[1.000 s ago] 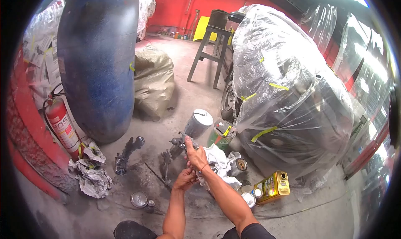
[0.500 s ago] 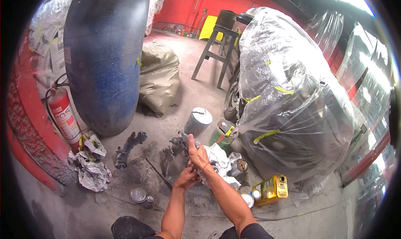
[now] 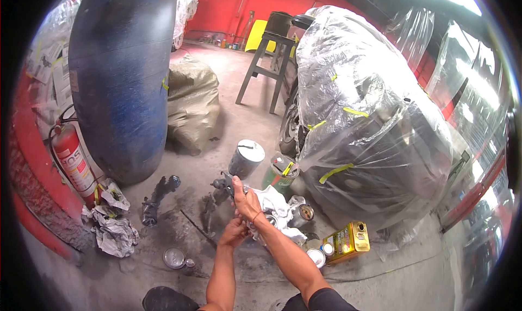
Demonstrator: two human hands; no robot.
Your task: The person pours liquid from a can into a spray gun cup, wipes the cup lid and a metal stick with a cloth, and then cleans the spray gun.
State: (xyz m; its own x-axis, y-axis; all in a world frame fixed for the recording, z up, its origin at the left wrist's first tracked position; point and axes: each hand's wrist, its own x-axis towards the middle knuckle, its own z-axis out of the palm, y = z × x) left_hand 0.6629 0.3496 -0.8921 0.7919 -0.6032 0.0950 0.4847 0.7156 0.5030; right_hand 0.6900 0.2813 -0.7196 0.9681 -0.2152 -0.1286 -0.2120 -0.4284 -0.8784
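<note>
My right hand (image 3: 247,203) is wrapped round a dark grey spray gun (image 3: 222,183), thumb uppermost. The gun's head points up and left, while its handle is mostly hidden by my fingers. Just below, my left hand (image 3: 234,231) is closed with fingertips pinched near the gun's lower end; what they hold is hidden. A crumpled white rag (image 3: 276,202) lies right behind my right wrist, over or against a metal can partly covered by it. Beyond the hands stand a grey can with a white lid (image 3: 250,150) and a green container (image 3: 280,176).
A yellow solvent tin (image 3: 346,243) and small cans stand right. A plastic-covered vehicle (image 3: 375,132) fills the right side. Left are a blue drum (image 3: 122,88), a fire extinguisher (image 3: 74,161) and crumpled paper (image 3: 114,234). Dark parts and lids (image 3: 174,258) lie on the floor.
The whole scene has shifted slightly left as my head turned a little right. Both hands stay together at the spray gun, with nearly the same hold.
</note>
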